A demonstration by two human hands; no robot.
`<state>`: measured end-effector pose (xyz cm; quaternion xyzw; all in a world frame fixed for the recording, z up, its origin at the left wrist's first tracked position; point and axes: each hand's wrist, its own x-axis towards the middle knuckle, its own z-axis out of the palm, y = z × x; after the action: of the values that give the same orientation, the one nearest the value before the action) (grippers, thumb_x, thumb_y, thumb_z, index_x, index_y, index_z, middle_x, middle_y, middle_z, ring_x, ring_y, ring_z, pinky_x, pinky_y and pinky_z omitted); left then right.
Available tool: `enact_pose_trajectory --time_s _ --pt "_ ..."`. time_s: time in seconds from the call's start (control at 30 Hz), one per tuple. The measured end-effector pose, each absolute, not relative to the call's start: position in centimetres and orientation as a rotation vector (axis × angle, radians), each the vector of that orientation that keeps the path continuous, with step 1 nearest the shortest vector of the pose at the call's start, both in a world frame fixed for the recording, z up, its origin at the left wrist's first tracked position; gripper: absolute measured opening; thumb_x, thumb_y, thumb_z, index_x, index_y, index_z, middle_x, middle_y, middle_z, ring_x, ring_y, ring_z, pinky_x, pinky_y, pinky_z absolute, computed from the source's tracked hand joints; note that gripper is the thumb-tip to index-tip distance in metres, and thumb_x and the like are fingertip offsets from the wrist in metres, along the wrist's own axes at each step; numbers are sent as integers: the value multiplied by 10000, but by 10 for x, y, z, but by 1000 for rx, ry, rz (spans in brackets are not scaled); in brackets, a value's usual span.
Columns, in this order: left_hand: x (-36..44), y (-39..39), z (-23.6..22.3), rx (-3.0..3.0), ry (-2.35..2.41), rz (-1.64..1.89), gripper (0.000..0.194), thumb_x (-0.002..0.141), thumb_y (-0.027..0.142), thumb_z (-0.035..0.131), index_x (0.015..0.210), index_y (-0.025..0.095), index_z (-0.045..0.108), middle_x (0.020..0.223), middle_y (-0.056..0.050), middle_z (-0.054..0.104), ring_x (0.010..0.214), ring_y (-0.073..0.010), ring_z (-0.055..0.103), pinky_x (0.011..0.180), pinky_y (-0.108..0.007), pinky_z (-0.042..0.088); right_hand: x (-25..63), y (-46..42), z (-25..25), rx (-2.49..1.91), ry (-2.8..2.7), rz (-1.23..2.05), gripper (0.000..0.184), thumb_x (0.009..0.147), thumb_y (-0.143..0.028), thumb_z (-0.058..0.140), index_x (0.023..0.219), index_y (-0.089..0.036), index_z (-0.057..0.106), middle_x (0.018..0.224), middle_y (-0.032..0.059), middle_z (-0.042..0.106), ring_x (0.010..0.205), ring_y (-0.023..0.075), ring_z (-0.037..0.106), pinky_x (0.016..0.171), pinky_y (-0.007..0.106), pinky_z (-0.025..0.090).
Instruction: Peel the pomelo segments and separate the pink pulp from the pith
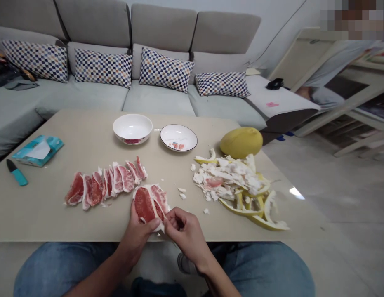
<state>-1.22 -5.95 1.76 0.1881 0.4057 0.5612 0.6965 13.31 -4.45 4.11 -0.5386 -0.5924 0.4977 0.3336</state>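
My left hand (139, 233) grips a chunk of pink pomelo segments (148, 202) at the table's near edge, thumb pressed on its lower side. My right hand (185, 233) is closed in a pinch on the white membrane at the chunk's bottom right corner. A row of separated pomelo segments (105, 183) lies on the table just left of and behind the chunk. To the right sits a heap of white pith and yellow peel (238, 185), with small pith scraps (181, 192) scattered between.
A whole yellow pomelo (241, 142) rests behind the peel heap. A white bowl (133, 128) and a shallow white plate (178, 137) stand mid-table. A teal tissue pack (38, 150) and teal-handled knife (16, 172) lie far left. A grey sofa with checked cushions (165, 69) is behind.
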Motion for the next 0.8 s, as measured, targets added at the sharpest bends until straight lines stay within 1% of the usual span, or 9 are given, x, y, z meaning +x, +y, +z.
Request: enact_pose_trajectory --time_s 0.13,0.33,0.43,0.5,0.57,0.63,0.67,0.73,0.8 --pt "-12 -62 22 373 917 1260 986 656 125 790 1448 308 233 1333 -115 576 1166 -262 586 1014 -401 430 131 -48 35 -1370 -1554 1351 182 829 -295 577 713 -156 570 586 -41 470 524 89 398 500 199 338" --pt "-20 -56 33 316 847 1199 996 655 76 723 1461 348 206 1334 -94 583 1135 -283 613 963 -423 480 137 -50 32 -1248 -1585 1380 237 889 -381 572 828 -162 640 697 15 625 625 124 546 601 228 438" --pt "-21 -53 39 309 803 1200 981 650 80 698 1458 363 220 1355 -75 570 1177 -294 588 955 -416 493 145 -46 31 -1321 -1464 1326 241 888 -413 572 882 -176 618 718 10 610 614 120 544 570 223 449" --pt "-21 -52 40 328 813 1204 1000 636 80 706 1454 378 213 1380 -63 551 1211 -288 563 961 -403 492 148 -44 29 -1378 -1376 1304 252 871 -414 592 975 -185 583 796 22 616 631 121 553 541 217 458" --pt "-21 -52 39 359 835 1203 1033 616 81 730 1452 378 201 1412 -64 522 1236 -280 542 979 -391 479 148 -45 27 -1362 -1375 1340 350 834 -373 637 1120 -201 530 973 60 626 701 133 591 556 224 495" --pt "-21 -52 38 383 847 1193 1037 610 86 740 1450 366 201 1431 -75 503 1241 -278 535 993 -387 467 144 -49 25 -1300 -1431 1371 501 797 -306 669 1246 -227 461 1157 96 583 794 150 624 606 247 542" --pt "-21 -52 37 389 848 1188 1028 613 85 734 1449 361 202 1433 -79 501 1237 -277 538 992 -384 466 141 -50 24 -1271 -1467 1358 550 785 -273 672 1282 -241 438 1207 104 558 825 156 630 628 256 557" --pt "-21 -52 36 387 846 1181 1011 622 68 705 1450 350 198 1427 -86 506 1227 -277 545 981 -383 472 137 -53 24 -1231 -1554 1277 588 781 -215 655 1318 -263 421 1245 103 530 857 158 630 664 268 574" --pt "-21 -51 34 377 838 1188 1011 617 50 672 1457 340 191 1412 -86 521 1216 -276 553 976 -385 475 136 -53 24 -1197 -1660 1168 579 785 -157 614 1322 -278 435 1238 92 522 859 152 620 689 270 577"
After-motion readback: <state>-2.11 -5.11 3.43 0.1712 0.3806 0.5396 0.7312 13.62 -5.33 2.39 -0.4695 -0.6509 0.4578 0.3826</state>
